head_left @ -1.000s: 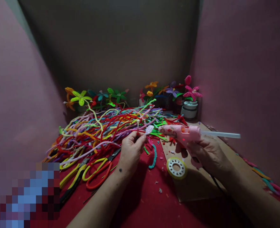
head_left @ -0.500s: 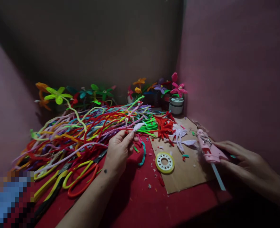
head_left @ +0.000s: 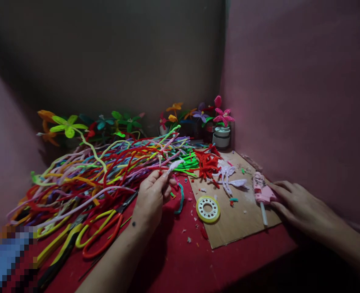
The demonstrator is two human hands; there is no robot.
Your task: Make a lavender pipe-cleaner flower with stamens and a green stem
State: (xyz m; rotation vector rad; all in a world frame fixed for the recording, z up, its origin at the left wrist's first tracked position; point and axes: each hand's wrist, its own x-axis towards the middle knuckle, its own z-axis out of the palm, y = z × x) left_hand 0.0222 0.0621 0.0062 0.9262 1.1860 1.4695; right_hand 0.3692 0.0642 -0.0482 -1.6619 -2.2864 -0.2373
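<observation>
My left hand (head_left: 152, 195) pinches a pale lilac fuzzy petal (head_left: 176, 165) between thumb and fingers. A small light-tipped stamen piece (head_left: 160, 160) stands up from the same grip; its lower end is hidden by the fingers. At the right, my right hand (head_left: 299, 203) has its thumb and fingers around the handle of a pink glue gun (head_left: 264, 193). The gun is over the right side of the cardboard, its nozzle pointing away from me. A translucent glue stick (head_left: 263, 213) sticks out of its back end, towards me.
Piled pipe cleaners (head_left: 106, 162) cover the left. Scissors (head_left: 102, 234) and yellow-handled pliers (head_left: 66, 240) lie in front. The cardboard (head_left: 235, 228) carries a tape roll (head_left: 208, 197), red pieces (head_left: 207, 165) and lilac petals (head_left: 227, 177). Fuzzy flowers (head_left: 223, 116) stand along the wall.
The glue gun has turned in my right hand, its glue stick swinging left and away from the table's front edge. My left hand keeps its pinch. The whole view has shifted slightly.
</observation>
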